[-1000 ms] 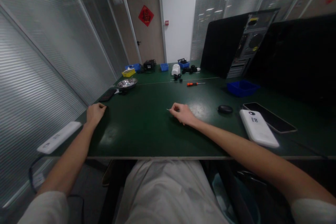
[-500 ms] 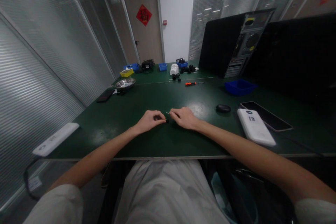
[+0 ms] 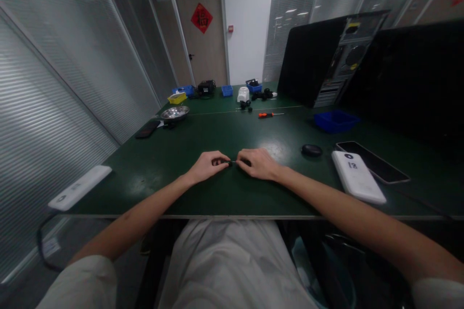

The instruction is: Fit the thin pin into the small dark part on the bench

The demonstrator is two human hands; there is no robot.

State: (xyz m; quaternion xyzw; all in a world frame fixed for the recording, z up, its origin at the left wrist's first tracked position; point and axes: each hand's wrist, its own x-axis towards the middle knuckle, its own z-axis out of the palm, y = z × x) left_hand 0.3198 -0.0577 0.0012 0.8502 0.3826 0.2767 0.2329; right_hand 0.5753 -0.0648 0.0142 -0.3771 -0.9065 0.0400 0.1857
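I see a tiny dark part [image 3: 231, 162] lying left-to-right between both hands, low over the green counter [image 3: 203, 137]. My left hand [image 3: 207, 165] and right hand [image 3: 258, 162] each pinch one end. A second ago the left hand rested far left; since then the fingertips have met.

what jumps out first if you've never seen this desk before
The two bare hands meeting at the middle of the green table: the left hand and right hand pinch a small dark part between their fingertips, too small to identify. To the right lie a white device, a dark phone and a black mouse; a black computer tower stands behind.
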